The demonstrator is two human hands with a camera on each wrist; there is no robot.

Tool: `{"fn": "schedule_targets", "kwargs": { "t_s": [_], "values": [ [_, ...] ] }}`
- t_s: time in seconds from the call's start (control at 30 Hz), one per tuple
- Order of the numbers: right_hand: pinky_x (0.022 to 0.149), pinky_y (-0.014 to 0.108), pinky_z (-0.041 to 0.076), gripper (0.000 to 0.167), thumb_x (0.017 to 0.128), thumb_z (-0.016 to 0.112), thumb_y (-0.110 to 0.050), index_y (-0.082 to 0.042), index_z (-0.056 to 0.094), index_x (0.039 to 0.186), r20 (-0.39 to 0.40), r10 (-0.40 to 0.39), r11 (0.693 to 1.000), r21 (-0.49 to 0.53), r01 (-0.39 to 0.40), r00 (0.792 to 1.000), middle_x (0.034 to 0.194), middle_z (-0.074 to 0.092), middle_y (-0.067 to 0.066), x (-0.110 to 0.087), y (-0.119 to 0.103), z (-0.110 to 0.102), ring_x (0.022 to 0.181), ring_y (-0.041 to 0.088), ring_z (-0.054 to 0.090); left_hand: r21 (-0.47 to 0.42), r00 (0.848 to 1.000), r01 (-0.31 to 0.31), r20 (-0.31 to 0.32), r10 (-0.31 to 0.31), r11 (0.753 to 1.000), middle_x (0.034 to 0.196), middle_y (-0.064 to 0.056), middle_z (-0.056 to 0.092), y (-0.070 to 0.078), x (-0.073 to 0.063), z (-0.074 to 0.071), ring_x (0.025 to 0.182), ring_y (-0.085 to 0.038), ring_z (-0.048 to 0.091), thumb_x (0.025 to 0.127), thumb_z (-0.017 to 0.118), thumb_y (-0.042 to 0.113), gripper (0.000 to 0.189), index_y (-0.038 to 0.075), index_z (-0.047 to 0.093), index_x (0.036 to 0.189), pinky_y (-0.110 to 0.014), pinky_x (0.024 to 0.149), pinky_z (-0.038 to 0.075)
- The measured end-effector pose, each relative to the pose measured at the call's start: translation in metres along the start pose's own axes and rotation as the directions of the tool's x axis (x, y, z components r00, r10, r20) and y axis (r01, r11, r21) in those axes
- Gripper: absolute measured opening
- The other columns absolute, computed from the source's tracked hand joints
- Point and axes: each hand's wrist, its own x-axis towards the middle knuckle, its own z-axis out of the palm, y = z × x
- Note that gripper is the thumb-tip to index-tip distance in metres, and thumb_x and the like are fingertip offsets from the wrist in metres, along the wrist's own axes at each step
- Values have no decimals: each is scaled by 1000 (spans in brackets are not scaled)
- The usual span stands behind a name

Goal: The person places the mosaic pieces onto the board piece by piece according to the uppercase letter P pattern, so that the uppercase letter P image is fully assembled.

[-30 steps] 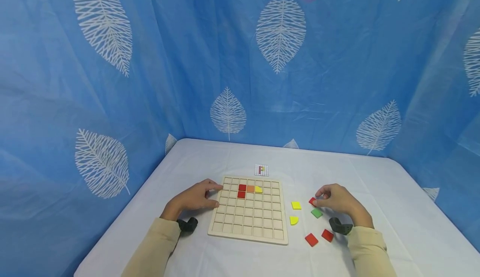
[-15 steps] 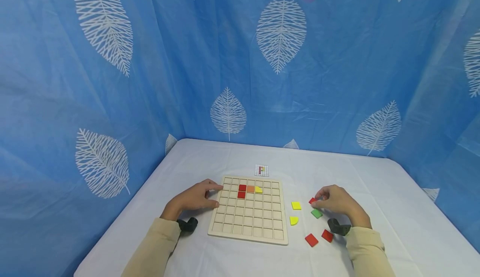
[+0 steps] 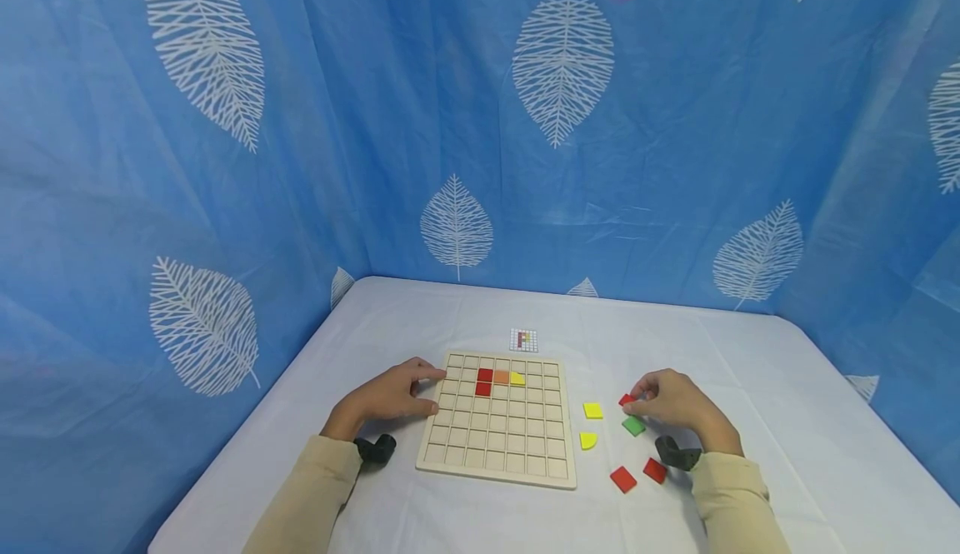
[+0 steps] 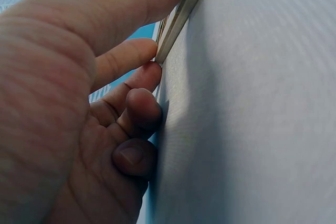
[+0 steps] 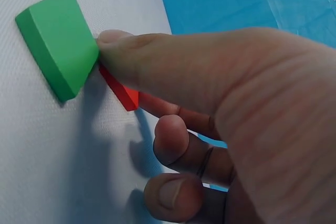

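A pale wooden grid board [image 3: 495,475] lies on the table, with two red square tiles [image 3: 483,389], an orange tile [image 3: 501,377] and a yellow round-cornered tile [image 3: 517,379] in its upper cells. My left hand [image 3: 390,391] touches the board's left edge with thumb and forefinger; its other fingers bend beneath, as the left wrist view shows. Right of the board, my right hand [image 3: 673,400] pinches a red tile [image 5: 123,90] at table level; the thumb partly covers it. Close beside the thumb lies a green tile [image 5: 60,40], flat on the cloth.
Between board and right hand lie a yellow square tile [image 3: 592,411] and a yellow round-cornered tile [image 3: 588,441]. Two more red tiles [image 3: 623,480] lie nearer the front. A small printed grid card [image 3: 523,340] sits behind the board. Blue leaf-patterned curtains [image 3: 555,204] surround the table.
The right hand and wrist have shifted slightly left around the red tile. The left hand, the board and the loose tiles stay where they were.
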Motion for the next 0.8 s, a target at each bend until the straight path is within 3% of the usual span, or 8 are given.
{"fn": "schedule_targets", "kwargs": {
  "t_s": [0.57,0.67,0.8],
  "values": [
    [66,33,46,30,79,84,-32,-10,74,96,-6,45,999,-27,-45,999,89,66,3,3,-1,0,81,21,55,-5,1000,19,-4,-19,1000,123,2,55,2,0,1,95,-17,48,83,81,31,60,23,62,139,-34,79,43],
    [65,32,45,31,79,85,-33,-10,75,99,-19,28,999,-31,-29,999,87,65,3,4,0,0,80,21,54,-7,1000,21,-4,-21,1000,123,2,55,2,-1,1,95,-17,48,83,81,31,60,23,62,139,-34,80,43],
    [61,32,41,31,80,83,-31,-10,76,102,-64,-55,998,-47,52,996,80,59,2,6,0,-1,75,19,50,-6,1000,18,-6,-18,1000,123,2,55,3,-1,0,96,-17,48,83,81,31,59,23,62,139,-34,81,43]
  ]
}}
